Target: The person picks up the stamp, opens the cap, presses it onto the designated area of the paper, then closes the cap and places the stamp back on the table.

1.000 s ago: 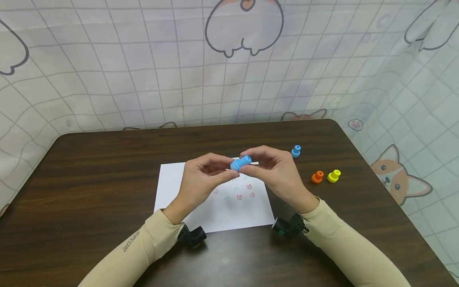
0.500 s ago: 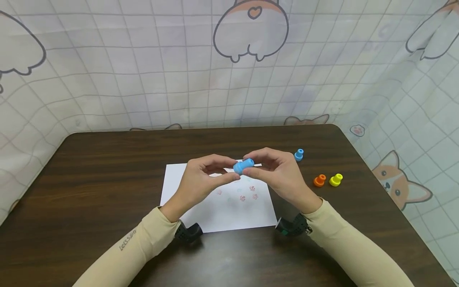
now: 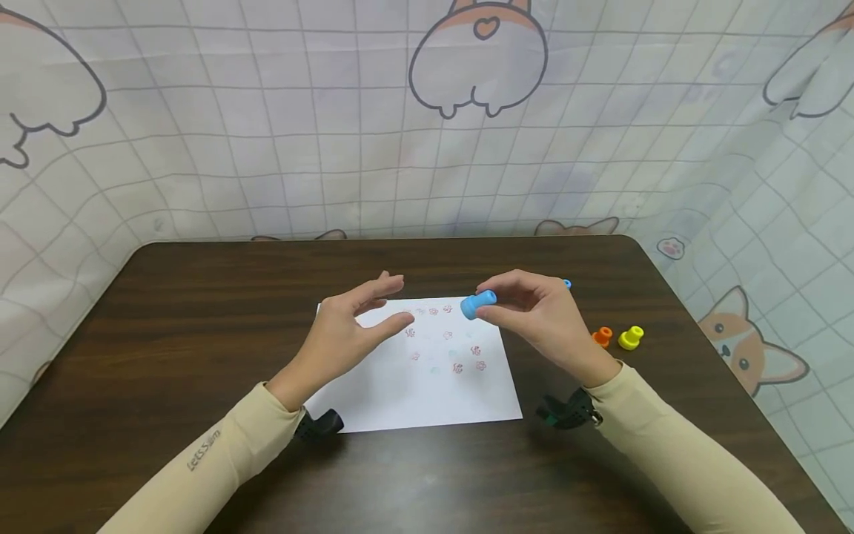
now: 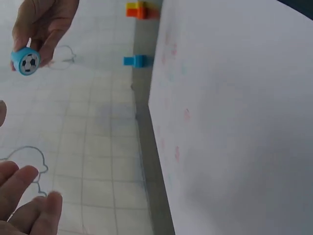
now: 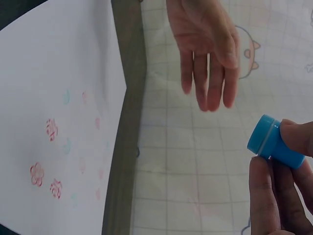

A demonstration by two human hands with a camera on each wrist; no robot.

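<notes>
My right hand (image 3: 550,322) pinches a blue toy stamp (image 3: 477,304) between thumb and fingers, above the far right part of a white sheet of paper (image 3: 414,404). In the left wrist view, a football picture shows on the wide round end of this blue stamp (image 4: 27,61). To its left, my left hand (image 3: 336,341) hovers over the paper, holding nothing, thumb and fingers spread apart. Small red and pale blue-green printed marks dot the sheet, flowers among them. The right wrist view shows the stamp (image 5: 276,144) tilted in the fingers.
Right of the right hand, an orange stamp (image 3: 603,337) and a yellow stamp (image 3: 631,338) stand on the dark wooden table (image 3: 200,297). Another blue stamp (image 3: 568,283) is mostly hidden behind that hand. A patterned curtain (image 3: 300,133) hangs beyond the table.
Both hands were on the blue stamp before. The left hand has let go and drawn back to the left. The right hand has moved slightly right with the stamp.
</notes>
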